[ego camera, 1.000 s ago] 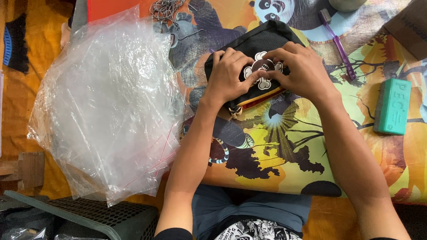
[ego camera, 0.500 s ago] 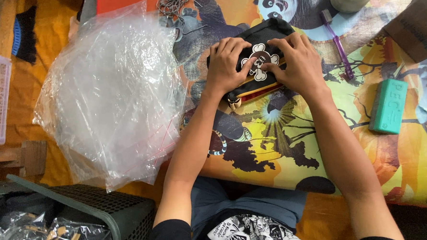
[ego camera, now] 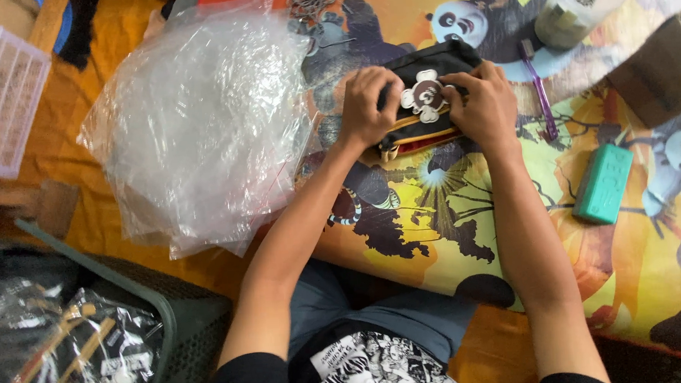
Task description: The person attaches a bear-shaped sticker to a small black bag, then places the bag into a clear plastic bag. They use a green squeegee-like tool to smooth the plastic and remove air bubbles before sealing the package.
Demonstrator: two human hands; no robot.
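A cloth with a bright panda cartoon print (ego camera: 434,233) covers the surface in the middle and right of the frame, and orange fabric lies under it at the left. In the upper middle, a folded black garment (ego camera: 434,65) with a white flower-shaped patch (ego camera: 425,96) lies on the print. The left hand (ego camera: 367,106) presses on its left part with fingers curled over the edge. The right hand (ego camera: 486,105) holds its right part, with fingers (ego camera: 458,83) pinching the fabric just beside the patch. A pile of clear plastic bags (ego camera: 200,121) lies at the left of the hands. A green block (ego camera: 603,182) is at the right, a purple stick (ego camera: 539,91) above it. A dark basket (ego camera: 170,314) stands in the lower left.
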